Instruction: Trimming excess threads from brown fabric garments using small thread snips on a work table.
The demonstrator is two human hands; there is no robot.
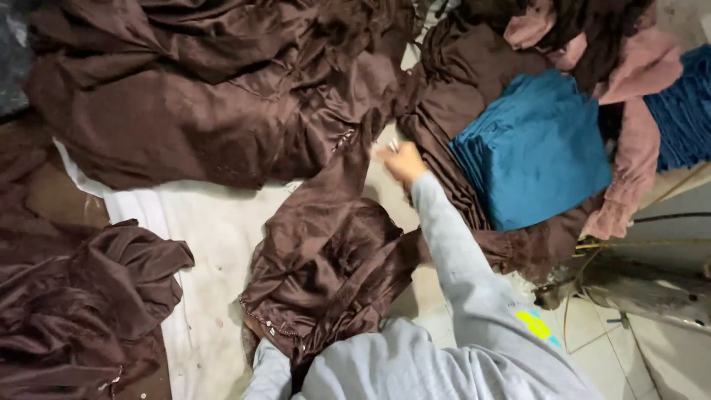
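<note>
Centrally, the right hand point(402, 161), arm outstretched, pinches the upper edge of a brown garment point(326, 259) draped toward the body. Its lower beaded hem lies at the left hand point(255, 327), mostly hidden beneath the cloth; grip indeterminable. Bare white table cover point(200, 252) lies open leftward, bounded by brown fabric piles point(192, 89); a folded teal stack point(535, 148) sits right.

head view | worn on the head, looking steeply down | close over brown garments point(222, 111) on floor
</note>
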